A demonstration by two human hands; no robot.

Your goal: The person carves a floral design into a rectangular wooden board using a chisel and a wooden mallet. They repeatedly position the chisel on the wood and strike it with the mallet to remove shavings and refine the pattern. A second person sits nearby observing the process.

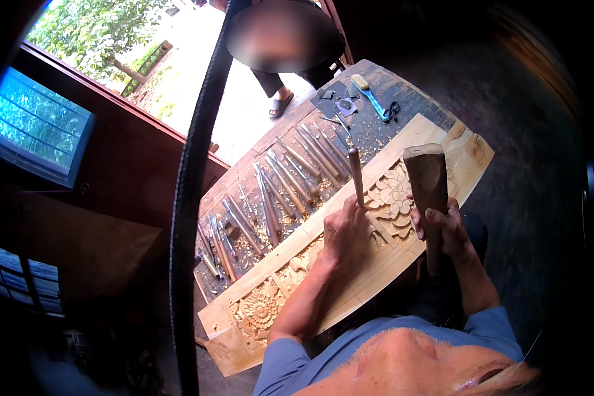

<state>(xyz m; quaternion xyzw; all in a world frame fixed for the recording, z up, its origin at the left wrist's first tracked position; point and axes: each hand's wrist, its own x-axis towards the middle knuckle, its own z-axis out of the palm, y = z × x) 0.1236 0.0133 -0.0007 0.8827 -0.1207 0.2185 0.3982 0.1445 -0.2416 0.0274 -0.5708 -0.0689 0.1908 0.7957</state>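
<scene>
A long pale board (pixel 452 171) with carved flowers lies diagonally before me. My left hand (pixel 343 228) is closed on an upright carving chisel (pixel 355 168) over the board, just left of a large carved flower (pixel 396 198); the chisel's lower end is hidden by my hand. My right hand (pixel 445 224) grips a dark wooden mallet (pixel 426 178), its broad end raised beside the chisel. A round carved rosette (pixel 261 307) shows at the board's lower-left end.
Rows of chisels (pixel 269 198) lie among shavings on the worn bench (pixel 409 92). A blue-handled brush (pixel 369 96) and dark scraps (pixel 333 99) are at the far end. A person (pixel 270 86) sits beyond, by an open doorway. A dark strap (pixel 185 231) crosses the left side.
</scene>
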